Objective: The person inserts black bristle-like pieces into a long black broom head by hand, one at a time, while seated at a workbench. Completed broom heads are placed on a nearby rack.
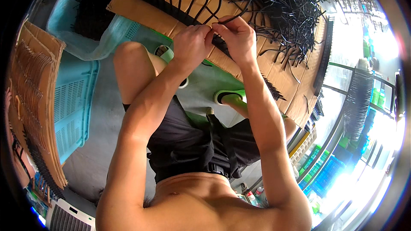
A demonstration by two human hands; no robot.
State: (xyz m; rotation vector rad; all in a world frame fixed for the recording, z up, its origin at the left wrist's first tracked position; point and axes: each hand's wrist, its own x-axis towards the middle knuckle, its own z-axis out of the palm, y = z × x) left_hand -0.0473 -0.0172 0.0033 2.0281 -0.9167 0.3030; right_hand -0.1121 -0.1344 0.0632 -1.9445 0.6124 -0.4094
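Overall, we identify a cardboard-covered work surface as the largest item; it spans the frame from upper centre to right of centre. At the left of the frame, we locate a light-blue crate with slotted walls, and overlapping it at the far left, a stack of cardboard sheets with rows of thin pieces along its face. In the upper left of the frame, translucent plastic surrounds a dark mass. At centre, below the work surface, we note black shorts on the seated wearer.

On the work surface, at upper right of centre, we find a tangled heap of black strips. A long toothed black bar lies along the right edge. A second bar, the slotted black bar, runs diagonally from upper centre toward the hands, with several strips projecting from it in a row.

Our left hand is at the bar, upper centre of frame, with fingers curled; we cannot tell whether it grips anything. Our right hand, just beside it, pinches a single black strip between thumb and index finger; its free end points toward the upper right.
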